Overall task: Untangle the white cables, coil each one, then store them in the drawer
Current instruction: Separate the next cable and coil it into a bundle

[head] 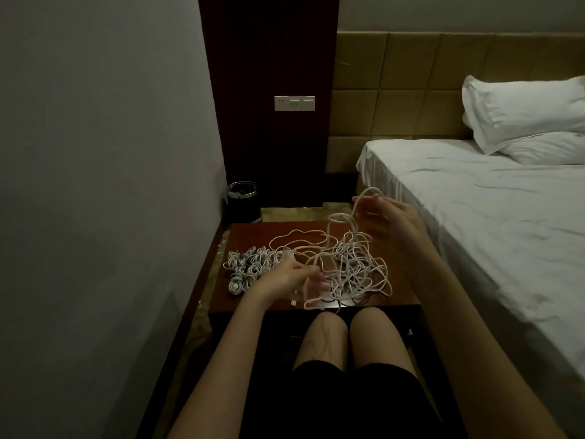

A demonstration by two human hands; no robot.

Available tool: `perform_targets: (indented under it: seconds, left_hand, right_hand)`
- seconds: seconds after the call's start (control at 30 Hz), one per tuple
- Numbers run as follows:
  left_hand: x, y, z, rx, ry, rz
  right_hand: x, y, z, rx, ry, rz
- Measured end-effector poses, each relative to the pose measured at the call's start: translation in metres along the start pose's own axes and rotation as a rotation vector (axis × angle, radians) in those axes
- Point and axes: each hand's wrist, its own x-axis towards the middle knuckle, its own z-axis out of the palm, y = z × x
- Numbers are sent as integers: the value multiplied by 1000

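Observation:
A loose tangle of white cables spreads over the right half of a dark red-brown nightstand top. Several small coiled white cables lie bunched at its left side. My right hand is raised above the far right corner and holds a loop of white cable that rises out of the tangle. My left hand hovers low at the tangle's near left edge, fingers curled among strands there. A USB plug end lies near the front edge.
A black waste bin stands on the floor behind the nightstand by the wall. A bed with white sheets and pillows runs along the right. My knees press against the nightstand front. A wall switch plate sits above.

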Motion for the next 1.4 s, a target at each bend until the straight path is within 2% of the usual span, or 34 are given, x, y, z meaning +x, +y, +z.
perform_targets:
  seconds: [0.03,0.1,0.17,0.23,0.37,0.5,0.57,0.7,0.83,0.97,1.13,1.23,1.3,1.4]
  left_hand:
    - [-5,1,0,99,-6,8]
    - [-12,8,-1,211,124,72]
    - [-17,17,-2,250,332,175]
    - [-20,28,0,214,411,307]
    - [-16,36,25,196,160,419]
    - [-13,22,44,47,156,530]
    - [-17,15,46,-12,146,507]
    - [-29,0,48,-260,25,346]
    - [-35,-6,50,-287,96,271]
    - [-35,3,51,-154,163,401]
    - [-31,4,51,244,321,474]
    - [-33,4,50,399,424,508]
    - [-36,7,48,403,442,542]
    - [-41,10,46,190,305,561]
  right_hand:
    - [-4,-1,0,-10,-6,0]
    - [-12,1,-1,-10,-15,-1]
    - [-20,1,-3,2,-17,3]
    - [-27,1,-4,0,-46,0]
    - [-37,-3,-5,-34,-105,3]
    - [-43,0,-10,8,-87,-2]
    - [-47,5,-14,72,-59,-6]
    - [-53,12,-19,246,-4,3]
    - [-58,17,-17,183,-25,53]
    - [-66,24,-6,40,-112,101]
    - [-71,28,2,-47,-124,91]
    - [-71,30,4,-94,-152,58]
    - [-74,30,4,-89,-171,77]
    - [-74,34,0,-7,-135,120]
